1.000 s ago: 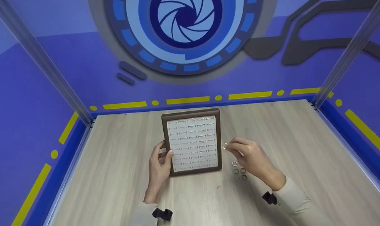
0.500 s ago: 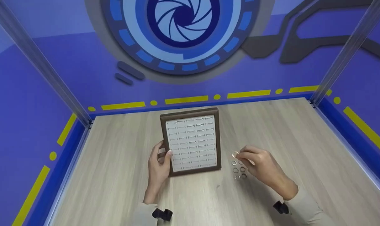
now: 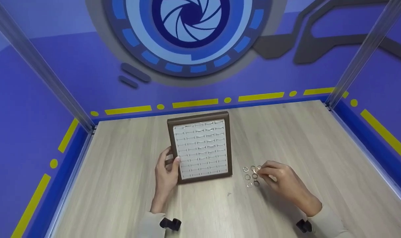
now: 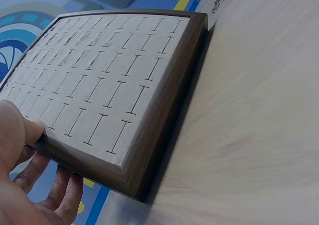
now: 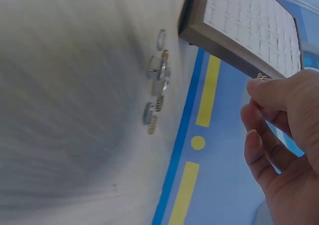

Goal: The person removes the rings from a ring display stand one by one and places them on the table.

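Observation:
A ring display tray with a dark brown frame (image 3: 229,145) and a white slotted pad (image 4: 84,88) stands tilted up on the table. My left hand (image 3: 165,175) grips its left side, thumb on the front edge, fingers behind. Thumb and fingertips of my right hand (image 3: 283,180) pinch a gold-coloured ring (image 5: 261,77), right of the tray and apart from it. Directly below that hand, several loose rings (image 3: 247,177) lie grouped on the table; my fingers partly cover the group in the head view. The pad's slots look too small to tell which hold anything.
The light wood table (image 3: 127,148) is bounded by blue patterned panels (image 3: 200,89) at the back and sides. Metal corner posts (image 3: 362,62) rise at the back left and back right. A small dark mark (image 3: 229,194) lies on the table before the tray.
My right hand has moved right and toward me, from beside the tray to over the loose rings, still pinching a ring. The left hand and tray hold nearly still.

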A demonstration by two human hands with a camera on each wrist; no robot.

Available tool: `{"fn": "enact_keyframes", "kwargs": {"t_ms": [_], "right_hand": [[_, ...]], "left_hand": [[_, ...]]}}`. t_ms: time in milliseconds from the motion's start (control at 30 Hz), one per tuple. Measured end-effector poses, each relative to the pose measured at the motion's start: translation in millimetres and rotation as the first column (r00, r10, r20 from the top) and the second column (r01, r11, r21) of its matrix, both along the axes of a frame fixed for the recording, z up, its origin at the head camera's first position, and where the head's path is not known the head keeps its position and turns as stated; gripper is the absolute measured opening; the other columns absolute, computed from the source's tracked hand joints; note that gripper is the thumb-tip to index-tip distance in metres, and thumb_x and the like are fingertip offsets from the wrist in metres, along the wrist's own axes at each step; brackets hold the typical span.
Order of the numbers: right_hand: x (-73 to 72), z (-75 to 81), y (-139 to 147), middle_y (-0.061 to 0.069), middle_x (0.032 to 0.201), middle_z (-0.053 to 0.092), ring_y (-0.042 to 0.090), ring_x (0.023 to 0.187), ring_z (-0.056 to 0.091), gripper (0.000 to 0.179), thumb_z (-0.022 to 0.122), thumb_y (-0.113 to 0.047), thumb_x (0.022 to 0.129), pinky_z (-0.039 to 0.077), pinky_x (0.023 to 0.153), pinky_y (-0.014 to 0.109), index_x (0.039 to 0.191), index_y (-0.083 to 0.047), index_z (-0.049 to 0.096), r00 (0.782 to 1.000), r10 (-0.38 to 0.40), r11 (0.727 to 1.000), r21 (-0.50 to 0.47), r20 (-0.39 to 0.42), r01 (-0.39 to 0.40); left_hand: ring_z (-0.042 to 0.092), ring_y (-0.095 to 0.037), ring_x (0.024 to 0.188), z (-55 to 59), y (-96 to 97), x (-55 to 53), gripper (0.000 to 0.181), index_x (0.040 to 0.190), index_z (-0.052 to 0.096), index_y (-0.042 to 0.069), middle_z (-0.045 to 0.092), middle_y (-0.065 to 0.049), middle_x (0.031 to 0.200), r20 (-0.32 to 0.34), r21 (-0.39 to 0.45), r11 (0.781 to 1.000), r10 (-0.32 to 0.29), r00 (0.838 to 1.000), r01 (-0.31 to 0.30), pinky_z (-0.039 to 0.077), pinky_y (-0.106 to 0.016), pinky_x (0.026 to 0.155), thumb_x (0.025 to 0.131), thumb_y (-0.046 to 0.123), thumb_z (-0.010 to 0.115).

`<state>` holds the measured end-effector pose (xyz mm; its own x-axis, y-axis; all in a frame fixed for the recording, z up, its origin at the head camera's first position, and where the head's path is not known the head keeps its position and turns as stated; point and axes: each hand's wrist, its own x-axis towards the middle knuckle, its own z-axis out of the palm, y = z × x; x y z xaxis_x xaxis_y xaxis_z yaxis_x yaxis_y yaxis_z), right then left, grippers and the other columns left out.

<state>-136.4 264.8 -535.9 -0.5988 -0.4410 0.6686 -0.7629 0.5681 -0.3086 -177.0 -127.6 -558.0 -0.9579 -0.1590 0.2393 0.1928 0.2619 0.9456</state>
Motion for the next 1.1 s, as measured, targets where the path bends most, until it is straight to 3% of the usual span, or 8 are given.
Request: {"fn": "enact_keyframes", "kwargs": {"t_ms": [433, 800, 1000, 1100], "right_hand": [[6.6, -21.5, 14, -0.01, 0.09, 0.073, 0.005, 0.078, 0.07, 0.026, 0.087, 0.013, 0.077, 0.056, 0.069, 0.014, 0.086, -0.011, 0.083, 0.984, -0.073, 0.994, 0.087, 0.163, 0.059], [7.5, -30.0, 22, -0.01, 0.09, 0.074, 0.009, 0.082, 0.073, 0.022, 0.085, 0.007, 0.081, 0.063, 0.07, 0.03, 0.089, -0.013, 0.084, 0.948, -0.15, 0.978, 0.183, 0.28, 0.101], [8.9, -30.8, 23, -0.011, 0.093, 0.075, 0.01, 0.085, 0.074, 0.018, 0.084, 0.001, 0.086, 0.064, 0.074, 0.033, 0.092, -0.016, 0.084, 0.908, -0.204, 0.96, 0.255, 0.367, 0.113], [9.6, -31.1, 24, -0.011, 0.093, 0.074, 0.009, 0.085, 0.073, 0.017, 0.084, 0.0, 0.087, 0.063, 0.073, 0.033, 0.092, -0.016, 0.084, 0.904, -0.206, 0.958, 0.267, 0.374, 0.108]], "left_hand": [[0.071, -0.029, 0.106, 1.7, -0.1, -1.0, 0.05, 0.153, 0.053, 0.009, 0.064, -0.015, 0.132, -0.013, -0.027, 1.0, 0.008, 1.0, -0.008, 0.062, -0.043, 0.094, 0.105, 0.009, 0.066], [0.07, -0.03, 0.109, 2.8, 0.6, -2.0, 0.05, 0.154, 0.052, 0.009, 0.063, -0.016, 0.135, -0.014, -0.023, 1.0, -0.008, 1.0, 0.008, 0.061, -0.045, 0.097, 0.106, 0.011, 0.066], [0.07, -0.031, 0.108, 1.3, 0.1, -1.1, 0.05, 0.154, 0.052, 0.008, 0.061, -0.016, 0.135, -0.016, -0.019, 1.0, -0.008, 1.0, 0.008, 0.061, -0.046, 0.097, 0.106, 0.01, 0.066], [0.07, -0.031, 0.108, 0.7, 0.5, -0.9, 0.05, 0.154, 0.052, 0.008, 0.061, -0.017, 0.134, -0.014, -0.023, 1.0, -0.004, 1.0, 0.004, 0.061, -0.046, 0.097, 0.106, 0.009, 0.066]]}}
